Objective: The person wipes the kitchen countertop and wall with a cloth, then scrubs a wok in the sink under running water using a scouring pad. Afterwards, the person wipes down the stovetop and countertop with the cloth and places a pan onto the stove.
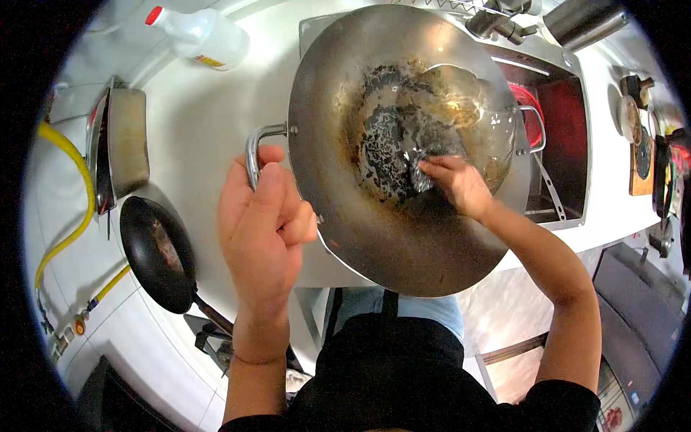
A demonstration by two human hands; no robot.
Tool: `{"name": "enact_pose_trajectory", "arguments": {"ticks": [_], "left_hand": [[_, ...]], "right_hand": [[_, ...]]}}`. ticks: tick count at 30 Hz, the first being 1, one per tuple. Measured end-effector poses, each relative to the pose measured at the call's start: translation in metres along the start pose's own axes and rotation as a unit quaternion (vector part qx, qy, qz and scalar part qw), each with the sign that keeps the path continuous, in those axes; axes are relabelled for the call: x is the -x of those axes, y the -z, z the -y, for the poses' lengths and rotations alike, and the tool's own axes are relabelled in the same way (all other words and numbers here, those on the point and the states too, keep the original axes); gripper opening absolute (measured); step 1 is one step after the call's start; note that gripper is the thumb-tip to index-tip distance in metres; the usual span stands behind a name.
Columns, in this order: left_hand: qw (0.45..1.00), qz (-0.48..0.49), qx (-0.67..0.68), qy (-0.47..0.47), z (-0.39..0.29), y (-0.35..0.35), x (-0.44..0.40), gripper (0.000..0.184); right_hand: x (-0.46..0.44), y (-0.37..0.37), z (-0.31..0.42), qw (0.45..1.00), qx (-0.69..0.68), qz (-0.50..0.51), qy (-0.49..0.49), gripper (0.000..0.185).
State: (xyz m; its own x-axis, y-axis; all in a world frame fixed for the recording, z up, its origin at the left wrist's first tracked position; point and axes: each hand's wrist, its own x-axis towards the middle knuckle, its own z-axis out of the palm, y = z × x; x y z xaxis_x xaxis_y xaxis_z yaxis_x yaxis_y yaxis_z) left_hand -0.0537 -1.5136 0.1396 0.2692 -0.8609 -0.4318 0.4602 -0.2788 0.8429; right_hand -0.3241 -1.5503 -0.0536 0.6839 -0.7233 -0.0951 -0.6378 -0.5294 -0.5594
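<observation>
A large steel wok (403, 259) tilts over the counter and the sink edge, with blackened, scorched patches and a pool of water inside. My left hand (263, 209) is wrapped round the wok's left loop handle (252, 147). Down in the wok, my right hand (461, 183) pinches a silvery steel wool scrubber (419, 176) against the dark patch. Part of the scrubber is hidden beneath the fingers. The wok's other loop handle (540, 129) sticks out over the sink on the right.
The metal sink (576, 180) holds a red basin (527, 108) and a long-handled utensil (551, 187). A faucet (497, 25) stands behind it. On the left are a plastic jug (205, 39), a black frying pan (147, 245) and a yellow hose (86, 180).
</observation>
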Motion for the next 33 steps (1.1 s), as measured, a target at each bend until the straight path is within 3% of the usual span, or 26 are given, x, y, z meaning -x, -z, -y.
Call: {"name": "enact_pose_trajectory", "arguments": {"ticks": [3,9,13,14,16,17,20,25,27,29,33], "left_hand": [[1.0,0.014,0.003,0.011,0.0,0.006,-0.001,0.018],[0.999,0.04,0.003,0.006,-0.003,0.003,0.0,0.018],[1.0,0.026,-0.001,0.005,-0.002,0.002,0.001,0.017],[1.0,0.015,-0.005,-0.002,-0.001,0.0,0.0,0.017],[1.0,-0.006,-0.013,-0.013,0.002,-0.005,0.0,0.017],[1.0,-0.009,-0.017,-0.012,0.003,-0.005,0.0,0.016],[1.0,-0.009,-0.025,-0.01,0.003,-0.002,-0.002,0.016],[0.999,0.01,-0.021,-0.026,0.004,-0.002,0.0,0.016],[0.999,0.02,-0.024,-0.029,0.004,-0.001,0.0,0.017],[0.999,0.022,-0.02,-0.027,0.004,0.002,0.0,0.017],[1.0,0.003,-0.023,-0.01,0.003,0.005,-0.003,0.017]], "right_hand": [[-0.02,-0.003,-0.027,0.993,0.082,-0.007,-0.083,0.048],[-0.087,-0.009,-0.054,0.941,0.151,-0.257,-0.162,0.043],[-0.149,-0.019,-0.035,0.883,0.049,-0.423,-0.197,0.043],[-0.16,-0.019,-0.023,0.884,0.017,-0.425,-0.192,0.046],[-0.173,-0.011,0.016,0.907,-0.008,-0.384,-0.173,0.048],[-0.173,-0.019,0.029,0.912,-0.032,-0.398,-0.095,0.046],[-0.135,-0.016,0.096,0.914,-0.214,-0.344,-0.016,0.036],[-0.031,-0.001,0.131,0.931,-0.339,-0.126,0.049,0.046],[-0.004,0.01,0.116,0.943,-0.328,-0.032,0.057,0.045],[0.009,-0.01,0.08,0.96,-0.266,-0.012,0.089,0.048],[-0.022,-0.024,0.02,0.997,-0.003,-0.061,0.05,0.055]]}}
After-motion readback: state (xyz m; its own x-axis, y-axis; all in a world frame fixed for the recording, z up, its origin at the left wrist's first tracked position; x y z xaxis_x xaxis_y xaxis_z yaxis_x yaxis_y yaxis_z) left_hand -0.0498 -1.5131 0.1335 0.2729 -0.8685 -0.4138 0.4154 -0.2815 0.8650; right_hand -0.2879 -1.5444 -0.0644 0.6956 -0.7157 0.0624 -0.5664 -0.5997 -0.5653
